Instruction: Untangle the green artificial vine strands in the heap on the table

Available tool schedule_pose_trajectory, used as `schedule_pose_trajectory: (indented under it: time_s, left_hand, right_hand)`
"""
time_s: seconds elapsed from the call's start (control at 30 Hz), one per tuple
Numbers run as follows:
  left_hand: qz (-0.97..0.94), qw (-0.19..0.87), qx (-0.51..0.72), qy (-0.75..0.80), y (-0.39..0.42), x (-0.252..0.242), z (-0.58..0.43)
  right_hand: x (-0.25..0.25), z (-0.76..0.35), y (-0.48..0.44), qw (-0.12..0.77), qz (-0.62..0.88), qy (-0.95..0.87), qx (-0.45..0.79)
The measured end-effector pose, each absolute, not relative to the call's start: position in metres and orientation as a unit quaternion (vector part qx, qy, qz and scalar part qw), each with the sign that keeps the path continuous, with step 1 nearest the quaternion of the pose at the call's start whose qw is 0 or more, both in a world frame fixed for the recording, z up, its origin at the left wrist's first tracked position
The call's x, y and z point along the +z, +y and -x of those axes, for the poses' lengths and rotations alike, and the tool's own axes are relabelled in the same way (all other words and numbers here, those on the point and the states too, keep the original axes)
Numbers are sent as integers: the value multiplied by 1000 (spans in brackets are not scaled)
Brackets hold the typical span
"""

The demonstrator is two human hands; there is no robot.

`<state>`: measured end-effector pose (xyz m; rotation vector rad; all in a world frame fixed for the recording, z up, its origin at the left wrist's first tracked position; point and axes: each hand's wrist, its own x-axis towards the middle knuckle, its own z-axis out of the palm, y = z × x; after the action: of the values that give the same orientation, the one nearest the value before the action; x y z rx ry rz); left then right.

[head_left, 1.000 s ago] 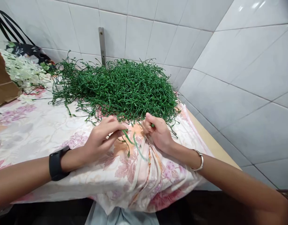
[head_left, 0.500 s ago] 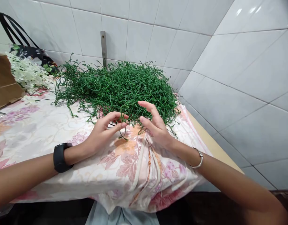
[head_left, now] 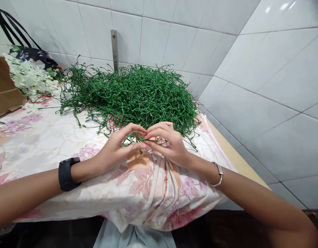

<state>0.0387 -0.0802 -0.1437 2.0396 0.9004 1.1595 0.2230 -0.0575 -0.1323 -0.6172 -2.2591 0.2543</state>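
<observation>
Both of my hands meet at the front edge of a large tangled heap of green stems (head_left: 140, 96). My left hand (head_left: 120, 144), with a black watch on the wrist, holds a thin green stem (head_left: 135, 137) between thumb and fingers. Fingertips of my right hand (head_left: 169, 143) touch those of the left and pinch the same stem; a silver bangle is on that wrist. Part of the stem is hidden behind the fingers.
A floral cloth (head_left: 52, 144) covers the table and hangs in folds at the front. White flowers (head_left: 32, 77), a brown cardboard box (head_left: 6, 89) and a black floral bag (head_left: 32, 57) stand at the left. Tiled walls (head_left: 164, 41) border the back and right.
My right hand has moved left and its fingers have closed on the stem at my left fingertips. My left hand has shifted slightly right.
</observation>
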Motion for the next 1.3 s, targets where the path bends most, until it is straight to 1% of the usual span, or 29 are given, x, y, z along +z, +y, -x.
schedule_pose_trajectory:
  time_s: [0.17,0.23,0.33,0.47,0.6,0.73,0.87,0.97,1.1,1.3]
  left_hand:
    - [-780,213,453,377,-78,-143,-37]
    - [-774,195,474,373,-78,-143,-36]
    - [-773,176,493,358,-78,-141,-35]
    - [-786,144,482,360,-80,-138,-34]
    - [-794,152,475,348,-82,-137,-34]
    - [-793,185,468,344,-83,-139,-33]
    - [-785,217,457,357,-83,-139,-34]
    - [-785,231,447,361,-82,-140,-35]
    - [-803,222,421,360,-81,-140,-34]
    - [-827,178,400,353,-82,-139,-33]
  right_hand:
    - [-131,-225,-58,424,265,-859,113]
    - [-130,-224,-58,431,261,-854,130]
    - [-129,-224,-60,426,255,-856,144]
    - [-127,-225,-64,405,239,-874,126]
    - [-124,-226,-68,384,199,-894,116]
    - [-124,-225,-69,385,180,-897,117]
    - [-126,-225,-69,393,202,-888,128]
    - [-127,-226,-68,367,235,-885,164]
    - [-128,-227,-66,325,248,-895,179]
    - [-128,-226,-64,330,224,-910,113]
